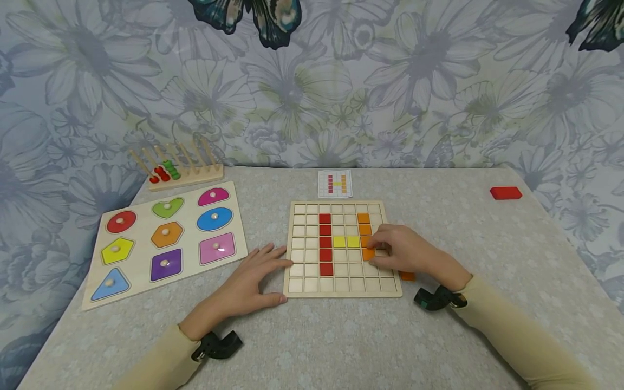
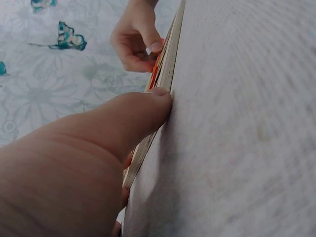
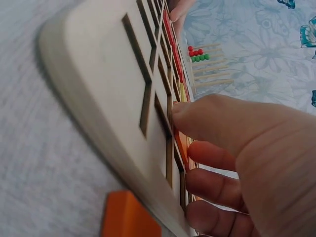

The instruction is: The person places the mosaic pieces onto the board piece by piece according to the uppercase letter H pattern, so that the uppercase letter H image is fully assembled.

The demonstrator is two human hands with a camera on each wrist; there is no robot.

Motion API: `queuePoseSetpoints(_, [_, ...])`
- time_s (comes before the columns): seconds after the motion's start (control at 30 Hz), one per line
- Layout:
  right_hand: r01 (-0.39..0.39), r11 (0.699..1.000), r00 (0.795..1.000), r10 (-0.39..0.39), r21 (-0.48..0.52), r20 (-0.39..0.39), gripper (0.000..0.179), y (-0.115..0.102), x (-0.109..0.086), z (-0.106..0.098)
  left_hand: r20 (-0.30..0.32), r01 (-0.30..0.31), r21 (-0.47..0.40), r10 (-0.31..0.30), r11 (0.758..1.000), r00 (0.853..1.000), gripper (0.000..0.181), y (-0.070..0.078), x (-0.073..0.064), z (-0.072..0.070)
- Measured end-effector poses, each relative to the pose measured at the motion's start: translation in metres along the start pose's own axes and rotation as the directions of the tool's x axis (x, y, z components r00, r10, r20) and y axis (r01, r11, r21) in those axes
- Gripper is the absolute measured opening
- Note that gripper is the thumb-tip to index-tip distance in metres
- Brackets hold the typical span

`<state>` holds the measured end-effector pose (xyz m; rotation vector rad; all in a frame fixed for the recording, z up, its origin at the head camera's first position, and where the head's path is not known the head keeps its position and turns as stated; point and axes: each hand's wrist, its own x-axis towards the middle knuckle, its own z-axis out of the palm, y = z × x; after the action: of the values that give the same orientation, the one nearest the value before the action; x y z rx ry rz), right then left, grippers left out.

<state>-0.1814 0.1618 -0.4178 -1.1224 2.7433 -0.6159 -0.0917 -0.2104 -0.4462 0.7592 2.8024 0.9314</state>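
Observation:
A wooden grid board (image 1: 343, 285) lies flat on the table, with red tiles (image 1: 325, 242) in one column, two yellow tiles (image 1: 346, 242) side by side, and orange tiles (image 1: 363, 218) in another column. My right hand (image 1: 402, 248) reaches over the board's right side, thumb and fingertips around the lowest orange tile (image 1: 368, 255) of that column. In the right wrist view the thumb (image 3: 212, 116) sits at the grid's dividers, the other fingers curled. My left hand (image 1: 248, 279) has its fingers spread, fingertips and thumb against the board's left edge.
Beside the board's right edge lies another orange piece (image 1: 407, 276). A pattern card (image 1: 335, 184) sits behind the board. Leftward are a knobbed shape puzzle (image 1: 141, 216) and a peg stand (image 1: 195, 176) with red and green beads. Red pieces (image 1: 506, 193) lie at the far right.

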Motion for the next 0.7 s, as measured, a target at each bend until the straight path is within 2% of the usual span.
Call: queuePoseSetpoints(0.7, [-0.002, 1.0, 1.0, 0.002, -0.001, 0.005, 0.024, -0.0013, -0.002, -0.0008, 0.014, 0.017, 0.005, -0.017, 1.0, 1.0, 0.065, 0.0008, -0.0001, -0.0002])
